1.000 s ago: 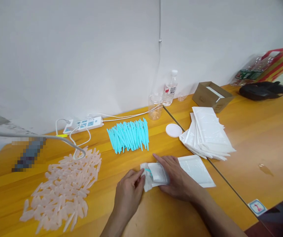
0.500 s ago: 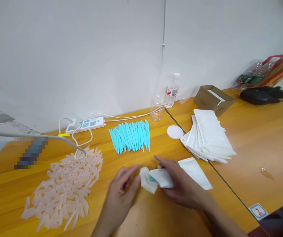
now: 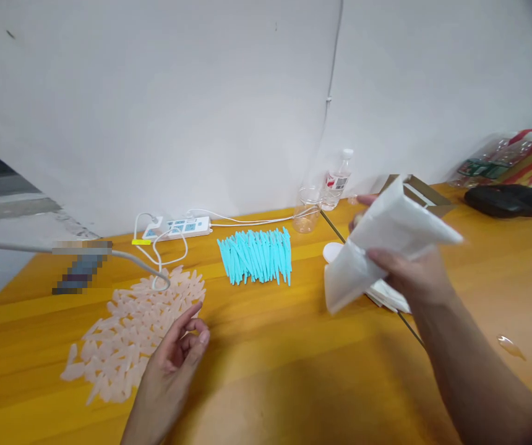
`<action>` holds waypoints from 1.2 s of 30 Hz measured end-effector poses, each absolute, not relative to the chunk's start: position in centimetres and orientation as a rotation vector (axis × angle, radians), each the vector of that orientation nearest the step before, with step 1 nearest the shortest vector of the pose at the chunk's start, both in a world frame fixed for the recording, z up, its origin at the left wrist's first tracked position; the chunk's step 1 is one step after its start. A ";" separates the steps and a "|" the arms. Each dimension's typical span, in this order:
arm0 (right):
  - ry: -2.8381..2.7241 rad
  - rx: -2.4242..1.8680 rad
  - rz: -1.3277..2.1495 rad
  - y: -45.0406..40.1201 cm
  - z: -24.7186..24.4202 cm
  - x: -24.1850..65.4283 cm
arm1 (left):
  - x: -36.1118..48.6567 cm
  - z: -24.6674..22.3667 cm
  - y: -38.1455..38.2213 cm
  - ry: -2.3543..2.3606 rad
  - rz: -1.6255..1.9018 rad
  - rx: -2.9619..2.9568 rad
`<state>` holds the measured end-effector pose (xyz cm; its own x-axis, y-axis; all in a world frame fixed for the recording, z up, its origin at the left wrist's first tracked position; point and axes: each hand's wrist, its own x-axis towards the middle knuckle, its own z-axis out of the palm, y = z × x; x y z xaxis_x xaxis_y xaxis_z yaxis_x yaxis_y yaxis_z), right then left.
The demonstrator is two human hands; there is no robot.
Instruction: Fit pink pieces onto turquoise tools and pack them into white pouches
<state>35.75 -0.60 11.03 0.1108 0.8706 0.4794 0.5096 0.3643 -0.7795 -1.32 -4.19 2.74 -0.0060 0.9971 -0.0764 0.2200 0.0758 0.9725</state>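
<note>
Fingers [image 3: 186,316] of the left hand [image 3: 169,364] curl loosely, parted from the thumb, near pale pink pieces [image 3: 129,335], while the right hand [image 3: 415,275] pinches bent white packaging [image 3: 381,225] between thumb and fingers, its ends jutting past the grip above the table [image 3: 270,371], and a clear bottle [image 3: 338,183] stands beyond, by the wall [image 3: 247,111].

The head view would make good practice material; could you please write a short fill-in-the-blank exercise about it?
1. The raised white packaging is held by the ____ hand.
2. The left hand is nearest to the pale ____ pieces.
3. The slim sticks are coloured ____.
4. The upright bottle has a ____ cap.

Missing words: right; pink; turquoise; white.
</note>
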 end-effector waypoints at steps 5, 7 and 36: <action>-2.111 -1.373 -0.019 8.0 12.8 39.6 | -3.4 1.9 -4.7 1.524 0.986 1.309; -2.417 -1.424 -0.115 10.8 10.9 41.3 | -4.1 1.5 -4.8 1.563 0.986 1.291; -1.601 -2.096 0.471 9.4 -0.7 23.8 | -7.1 -2.8 -2.2 1.777 0.535 2.438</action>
